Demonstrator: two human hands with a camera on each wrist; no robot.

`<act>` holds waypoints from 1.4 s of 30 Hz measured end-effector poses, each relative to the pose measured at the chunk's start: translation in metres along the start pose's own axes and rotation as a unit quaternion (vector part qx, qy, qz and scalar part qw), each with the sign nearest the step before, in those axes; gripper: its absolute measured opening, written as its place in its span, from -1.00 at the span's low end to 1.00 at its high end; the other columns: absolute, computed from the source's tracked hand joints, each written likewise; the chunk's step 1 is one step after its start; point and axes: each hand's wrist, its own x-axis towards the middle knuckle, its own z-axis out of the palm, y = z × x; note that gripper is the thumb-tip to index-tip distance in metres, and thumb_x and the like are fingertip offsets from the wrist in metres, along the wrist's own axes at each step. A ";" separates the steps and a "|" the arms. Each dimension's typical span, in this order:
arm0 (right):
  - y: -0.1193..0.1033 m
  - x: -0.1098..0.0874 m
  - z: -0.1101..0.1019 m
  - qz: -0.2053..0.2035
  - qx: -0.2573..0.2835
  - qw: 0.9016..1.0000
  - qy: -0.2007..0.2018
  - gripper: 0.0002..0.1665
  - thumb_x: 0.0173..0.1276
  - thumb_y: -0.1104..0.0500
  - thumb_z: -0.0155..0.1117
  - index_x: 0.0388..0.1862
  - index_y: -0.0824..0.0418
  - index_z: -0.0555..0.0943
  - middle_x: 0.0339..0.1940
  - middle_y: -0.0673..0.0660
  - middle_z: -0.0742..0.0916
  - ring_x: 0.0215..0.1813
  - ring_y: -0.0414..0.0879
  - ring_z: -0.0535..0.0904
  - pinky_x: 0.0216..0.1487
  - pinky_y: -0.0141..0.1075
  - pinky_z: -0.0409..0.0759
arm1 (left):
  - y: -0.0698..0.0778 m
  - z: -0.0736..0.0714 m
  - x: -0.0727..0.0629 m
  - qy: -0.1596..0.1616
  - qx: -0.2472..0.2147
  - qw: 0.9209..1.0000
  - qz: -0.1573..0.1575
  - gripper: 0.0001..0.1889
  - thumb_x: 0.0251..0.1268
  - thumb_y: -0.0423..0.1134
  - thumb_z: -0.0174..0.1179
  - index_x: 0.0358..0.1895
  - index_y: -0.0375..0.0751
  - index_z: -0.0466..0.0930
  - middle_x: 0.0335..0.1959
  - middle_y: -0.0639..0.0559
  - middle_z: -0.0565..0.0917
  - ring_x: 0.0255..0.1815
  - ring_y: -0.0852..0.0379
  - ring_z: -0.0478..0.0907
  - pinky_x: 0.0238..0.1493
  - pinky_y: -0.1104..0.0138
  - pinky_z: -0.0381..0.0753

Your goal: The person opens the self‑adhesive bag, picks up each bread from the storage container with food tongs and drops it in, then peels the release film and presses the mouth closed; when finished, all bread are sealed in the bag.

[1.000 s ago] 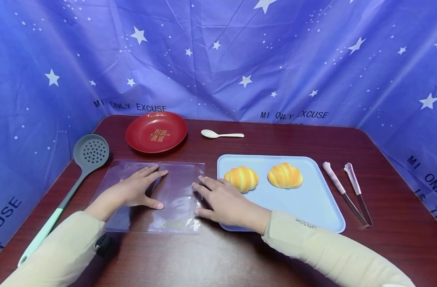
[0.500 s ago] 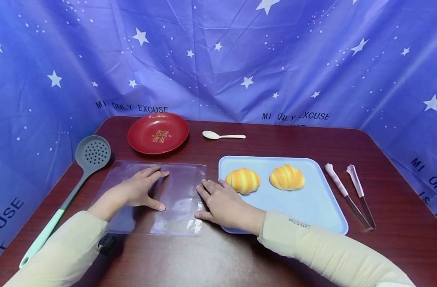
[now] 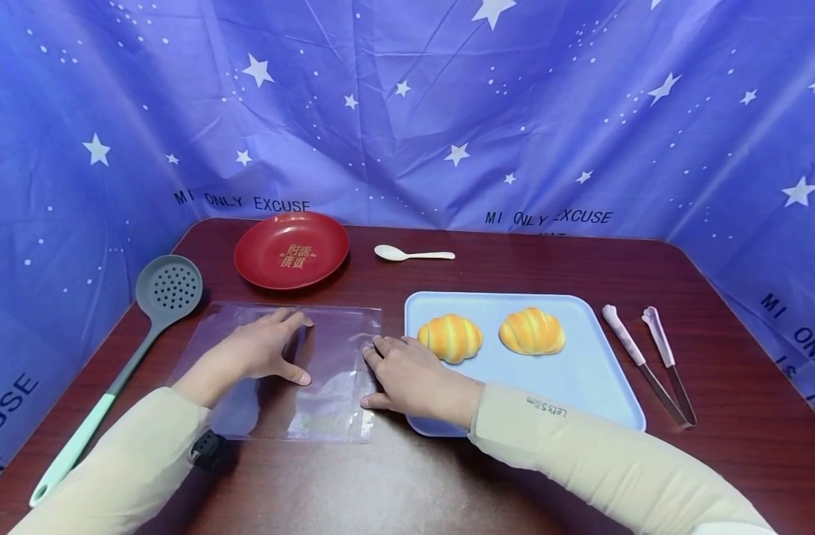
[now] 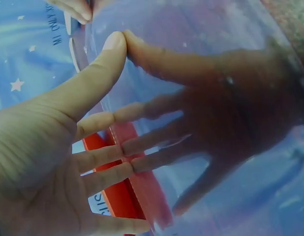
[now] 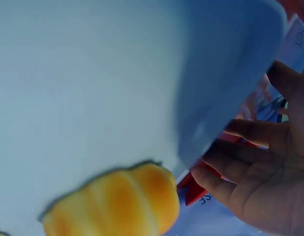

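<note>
A flat, clear plastic bag [image 3: 333,349] lies on the left half of the table, its surface glossy with reflections. My left hand [image 3: 263,345] rests its fingertips and thumb on it, fingers spread; the left wrist view shows that hand mirrored in the plastic. Fingers fairly straight, my right hand [image 3: 417,377] lies at the bag's right edge, partly over the left rim of a light blue tray [image 3: 541,390]. Two bread rolls, a left one [image 3: 450,338] and a right one [image 3: 532,331], sit on the tray. The right wrist view has the near roll [image 5: 117,204] below the fingers.
A red plate [image 3: 291,253] and a white spoon [image 3: 414,254] lie at the back. A grey skimmer [image 3: 169,286] with a mint handle lies along the left side. Metal tongs [image 3: 651,364] with pink handles lie right of the tray. A starry blue curtain [image 3: 407,119] surrounds the table.
My right wrist has shifted slightly left, its fingers now closer together near the bag's edge. The left wrist has moved slightly right, fingertips staying on the bag. The other objects stay in place.
</note>
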 end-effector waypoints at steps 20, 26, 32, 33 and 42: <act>0.013 0.004 -0.005 -0.046 -0.018 0.998 -0.025 -0.05 0.38 -0.37 0.25 0.46 0.30 0.45 0.41 0.32 0.54 0.44 0.08 0.46 0.38 -0.13 0.45 | 0.011 -0.008 0.005 -0.034 0.001 0.999 -0.030 -0.05 -0.10 0.14 0.62 0.33 -0.22 0.35 0.34 -0.40 0.39 0.26 -0.57 0.42 0.10 -0.61 0.19; 0.012 0.005 -0.004 -0.045 -0.019 0.999 -0.022 -0.06 0.38 -0.36 0.27 0.46 0.28 0.46 0.41 0.30 0.55 0.43 0.08 0.48 0.34 -0.11 0.49 | 0.011 -0.009 0.008 -0.029 0.036 0.999 -0.027 -0.02 -0.09 0.22 0.57 0.41 -0.17 0.42 0.43 -0.36 0.38 0.39 -0.43 0.35 0.20 -0.61 0.02; 0.012 0.006 -0.005 -0.046 -0.027 0.998 -0.025 -0.06 0.37 -0.37 0.27 0.45 0.27 0.47 0.40 0.27 0.56 0.43 0.03 0.47 0.35 -0.11 0.47 | 0.004 -0.003 0.010 0.014 0.058 0.998 0.031 -0.09 -0.09 0.24 0.55 0.42 0.02 0.51 0.51 -0.26 0.34 0.45 -0.33 0.32 0.29 -0.54 0.02; 0.011 0.006 -0.005 -0.046 -0.027 0.998 -0.025 -0.06 0.37 -0.38 0.27 0.45 0.26 0.47 0.40 0.27 0.56 0.43 0.03 0.48 0.36 -0.10 0.46 | 0.002 -0.002 0.010 0.017 0.059 0.997 0.040 -0.09 -0.09 0.23 0.56 0.42 0.04 0.51 0.50 -0.24 0.36 0.45 -0.33 0.33 0.29 -0.54 0.02; 0.010 0.006 -0.006 -0.053 -0.025 0.998 -0.022 -0.08 0.37 -0.37 0.28 0.44 0.25 0.48 0.37 0.25 0.59 0.41 0.02 0.50 0.35 -0.09 0.47 | -0.010 0.004 0.007 0.038 0.054 0.994 0.088 -0.11 -0.06 0.27 0.51 0.42 0.05 0.52 0.40 -0.24 0.49 0.41 -0.26 0.41 0.27 -0.49 0.16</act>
